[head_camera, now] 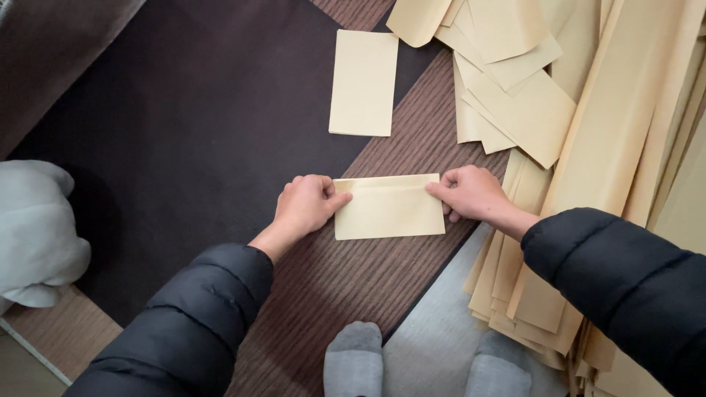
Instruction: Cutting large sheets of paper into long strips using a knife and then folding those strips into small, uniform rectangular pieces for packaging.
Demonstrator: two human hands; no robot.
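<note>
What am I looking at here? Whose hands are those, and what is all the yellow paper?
The camera sits on a person's head and looks straight down, so you see their own arms in black puffy sleeves and, at the bottom, their feet in grey socks. The left hand and right hand each pinch one end of a pale yellow envelope lying on a brown striped board. Another envelope lies flat further away on a dark mat. To the right is a big loose pile of yellow paper pieces. Something white and soft sits at the left edge.
</note>
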